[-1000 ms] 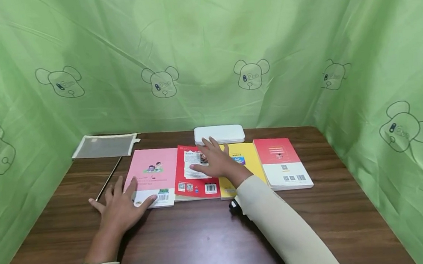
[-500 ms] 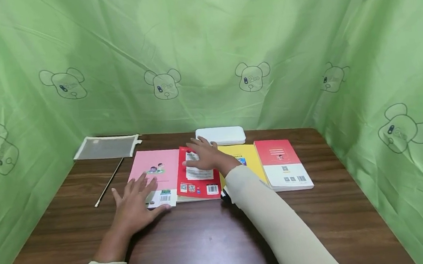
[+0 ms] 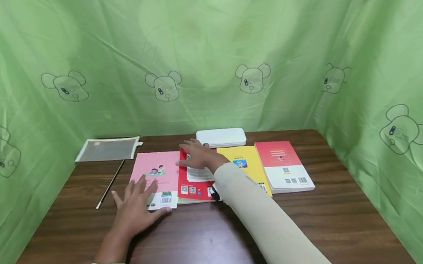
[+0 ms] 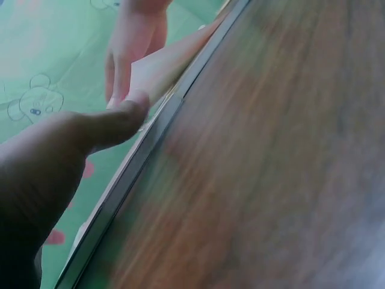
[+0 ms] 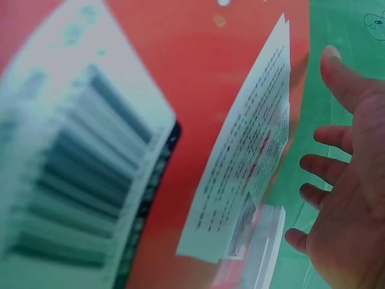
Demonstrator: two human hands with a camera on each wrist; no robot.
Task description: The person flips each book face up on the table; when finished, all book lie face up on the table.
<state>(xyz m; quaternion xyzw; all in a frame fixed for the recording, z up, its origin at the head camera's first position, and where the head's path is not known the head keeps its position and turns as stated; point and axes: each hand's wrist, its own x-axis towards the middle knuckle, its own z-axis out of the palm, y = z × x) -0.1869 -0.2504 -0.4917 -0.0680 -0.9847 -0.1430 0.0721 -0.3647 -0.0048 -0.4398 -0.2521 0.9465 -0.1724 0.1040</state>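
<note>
In the head view, our right hand [image 3: 196, 156] is nearer the red book [image 3: 202, 186], reaching over it; the book's long axis runs away from us. Our left hand [image 3: 134, 207] spreads open over the pink book [image 3: 163, 169]. The left wrist view leaves its contact unclear. In the right wrist view, 5 extended digits grip nothing.

We see the red book [image 3: 198, 189] lying on the worktop [image 3: 191, 237], our right hand [image 3: 198, 155] over its upper part. Left of the red book, our left hand [image 3: 136, 206] spreads over the pink book [image 3: 165, 175]; farther left lies a thin stick [image 3: 110, 184]. Right of the red book come the yellow book [image 3: 254, 164], then the red-and-white book [image 3: 285, 167]. Behind the red book, slightly right, sits a white case [image 3: 221, 138].
</note>
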